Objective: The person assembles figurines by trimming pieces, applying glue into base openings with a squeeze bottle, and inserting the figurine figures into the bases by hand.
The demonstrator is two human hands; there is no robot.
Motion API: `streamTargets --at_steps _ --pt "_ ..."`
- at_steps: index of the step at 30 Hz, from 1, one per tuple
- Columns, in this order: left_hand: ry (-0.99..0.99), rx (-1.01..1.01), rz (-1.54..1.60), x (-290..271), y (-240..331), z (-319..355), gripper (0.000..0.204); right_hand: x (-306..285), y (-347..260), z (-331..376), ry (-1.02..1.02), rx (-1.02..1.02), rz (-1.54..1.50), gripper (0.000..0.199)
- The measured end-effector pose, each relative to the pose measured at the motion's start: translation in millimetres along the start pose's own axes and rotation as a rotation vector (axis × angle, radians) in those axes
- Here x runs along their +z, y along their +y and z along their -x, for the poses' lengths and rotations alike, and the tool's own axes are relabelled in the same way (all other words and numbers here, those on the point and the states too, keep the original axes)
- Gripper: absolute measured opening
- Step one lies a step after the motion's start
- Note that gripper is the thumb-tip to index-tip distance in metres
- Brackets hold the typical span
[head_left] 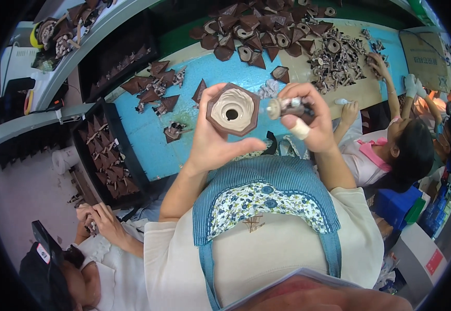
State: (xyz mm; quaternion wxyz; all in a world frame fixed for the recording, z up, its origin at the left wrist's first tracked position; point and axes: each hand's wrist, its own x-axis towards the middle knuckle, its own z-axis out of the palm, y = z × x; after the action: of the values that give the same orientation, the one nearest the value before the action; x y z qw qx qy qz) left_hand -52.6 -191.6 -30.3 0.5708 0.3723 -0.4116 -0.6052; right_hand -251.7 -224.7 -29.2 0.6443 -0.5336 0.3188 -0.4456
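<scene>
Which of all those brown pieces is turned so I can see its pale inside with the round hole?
The brown hexagonal piece held up in the left hand: its cream, ridged inside and dark centre hole face the camera. The other brown pieces lie on the blue table.

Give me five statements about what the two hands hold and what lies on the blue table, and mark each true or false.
1. The left hand holds a brown hexagonal piece with a round hole in its pale face. True.
2. The right hand is empty. False: its fingers grip a small dark part.
3. One right-hand finger wears a white wrap. True.
4. The blue table bears only white cups. False: brown pointed pieces lie on it.
5. The black tray at the person's left holds brown pieces. True.
</scene>
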Motion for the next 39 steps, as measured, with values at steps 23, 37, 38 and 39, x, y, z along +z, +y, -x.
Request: streamTargets --at_steps 23,37,38,39 --pt "-0.279 -0.057 -0.596 21.5 12.2 -1.2 0.063 19.2 -68.1 -31.1 -0.661 -0.475 1.103 0.032" --pt "-0.364 -0.119 -0.198 9.2 -8.4 -3.3 0.070 11.8 -55.8 -35.7 -0.631 -0.321 0.781 0.029" --pt "-0.369 -0.131 -0.113 7.6 -10.3 -3.5 0.074 12.7 -56.8 -38.0 -0.584 -0.267 0.732 0.031" --pt "-0.378 -0.136 -0.113 8.0 -7.8 -5.1 0.074 12.0 -58.4 -41.0 -0.532 -0.213 0.685 0.034"
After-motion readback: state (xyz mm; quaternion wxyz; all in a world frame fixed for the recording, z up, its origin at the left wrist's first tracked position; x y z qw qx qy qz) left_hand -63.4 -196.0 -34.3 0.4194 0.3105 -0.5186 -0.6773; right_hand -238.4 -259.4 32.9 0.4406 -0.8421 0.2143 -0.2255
